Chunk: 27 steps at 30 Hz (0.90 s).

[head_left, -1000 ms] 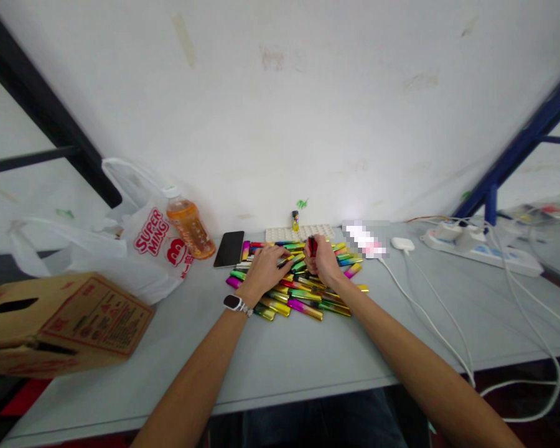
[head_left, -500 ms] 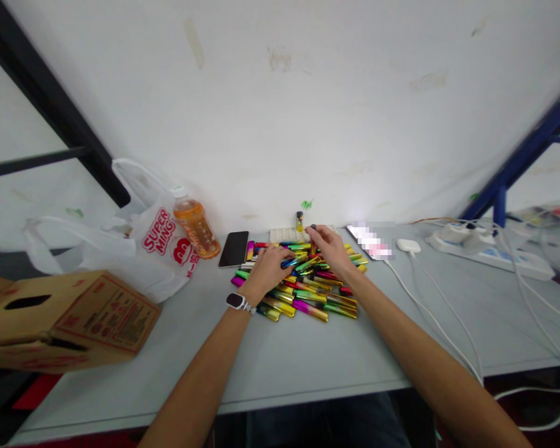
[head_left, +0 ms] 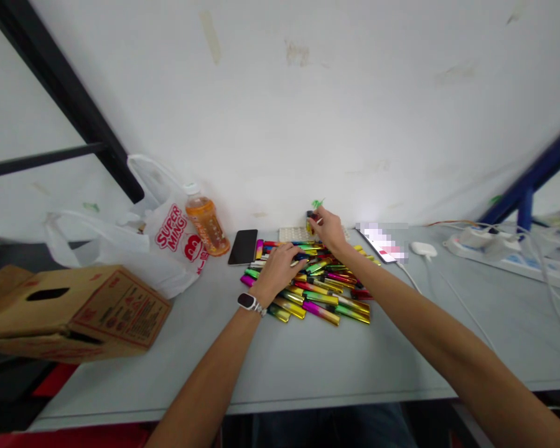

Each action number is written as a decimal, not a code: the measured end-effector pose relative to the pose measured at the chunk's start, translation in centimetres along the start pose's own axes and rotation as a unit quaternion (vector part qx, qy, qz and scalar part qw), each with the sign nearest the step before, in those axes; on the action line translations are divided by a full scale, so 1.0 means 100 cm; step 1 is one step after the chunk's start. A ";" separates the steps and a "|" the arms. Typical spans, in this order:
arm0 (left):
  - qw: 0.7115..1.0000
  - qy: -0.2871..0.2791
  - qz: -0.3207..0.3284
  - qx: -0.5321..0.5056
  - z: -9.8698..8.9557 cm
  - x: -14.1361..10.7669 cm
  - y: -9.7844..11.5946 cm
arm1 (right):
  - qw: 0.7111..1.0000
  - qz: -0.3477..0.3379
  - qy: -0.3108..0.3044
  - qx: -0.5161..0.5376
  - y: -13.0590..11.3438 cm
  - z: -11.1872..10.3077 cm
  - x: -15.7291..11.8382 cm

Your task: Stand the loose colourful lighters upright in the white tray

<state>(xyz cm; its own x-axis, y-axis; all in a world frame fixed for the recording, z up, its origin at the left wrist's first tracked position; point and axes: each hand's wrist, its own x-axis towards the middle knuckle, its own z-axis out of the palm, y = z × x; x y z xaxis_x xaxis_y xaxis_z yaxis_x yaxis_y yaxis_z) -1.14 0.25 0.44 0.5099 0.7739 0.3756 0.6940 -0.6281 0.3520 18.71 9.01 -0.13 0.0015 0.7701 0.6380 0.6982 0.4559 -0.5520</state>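
A pile of shiny, many-coloured lighter-like cylinders lies on the grey table. My left hand, below which a watch is worn, rests on the pile's left part with its fingers bent over the pieces; what its fingertips hold, if anything, is hidden. Behind the pile lies a pale tray with a grid of holes. Over this tray my right hand pinches a small dark-topped, yellowish cylinder, which is upright near the wall.
A black phone, an orange drink bottle, a white plastic bag and a cardboard box stand or lie to the left. On the right are a lit phone, a white charging case, cables and a power strip.
My right hand has moved up and back from the pile's rear edge to the upright cylinder at the tray. My left hand stays over the pile. The view has shifted slightly.
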 end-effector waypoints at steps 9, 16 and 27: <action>0.993 0.063 -0.013 -0.104 0.002 0.002 0.000 | 0.991 -0.030 -0.016 -0.126 0.003 0.013 0.009; 0.973 0.141 -0.046 -0.179 0.009 0.006 -0.003 | 0.985 -0.016 -0.023 -0.168 -0.003 0.008 -0.001; 0.935 0.180 -0.095 -0.291 0.007 0.008 0.007 | 0.992 0.044 -0.008 -0.120 -0.034 -0.020 -0.015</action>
<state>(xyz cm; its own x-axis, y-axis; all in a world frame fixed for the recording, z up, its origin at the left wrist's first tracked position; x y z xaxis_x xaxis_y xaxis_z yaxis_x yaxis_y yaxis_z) 0.10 0.44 0.41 0.1291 0.8643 0.4861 0.3081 -0.5009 0.8088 17.79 5.43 1.87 0.0596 0.8105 0.5827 0.8461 0.2687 -0.4604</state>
